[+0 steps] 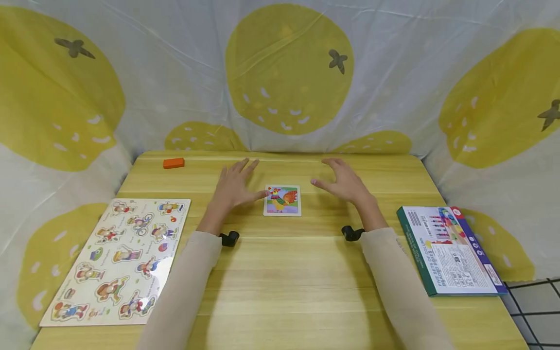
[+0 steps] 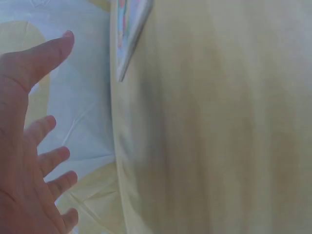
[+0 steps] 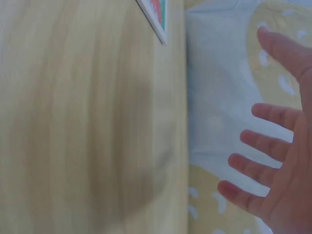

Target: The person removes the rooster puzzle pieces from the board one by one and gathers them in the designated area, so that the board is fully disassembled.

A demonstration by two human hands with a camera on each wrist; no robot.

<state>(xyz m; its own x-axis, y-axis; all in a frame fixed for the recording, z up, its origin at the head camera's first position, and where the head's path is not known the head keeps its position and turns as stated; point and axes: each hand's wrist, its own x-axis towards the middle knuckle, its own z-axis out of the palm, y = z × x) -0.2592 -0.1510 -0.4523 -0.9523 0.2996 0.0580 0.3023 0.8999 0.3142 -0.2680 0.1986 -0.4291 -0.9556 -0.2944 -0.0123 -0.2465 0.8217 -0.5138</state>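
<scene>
White-bordered rooster picture card (image 1: 283, 201), flat on the wood-grained worktop (image 1: 284, 291). Lies between left hand (image 1: 232, 189) and right hand (image 1: 347, 184), just beside the left thumb (image 1: 258, 196), farther from the right hand. Fingers (image 3: 256, 169) spread apart on both hands.

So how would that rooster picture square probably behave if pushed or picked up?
The rooster square is probably stiff: its edge looks straight and thick in the left wrist view. Lying flat on the table, it would likely slide rather than tip. Small beside the left hand, it seems light.
</scene>
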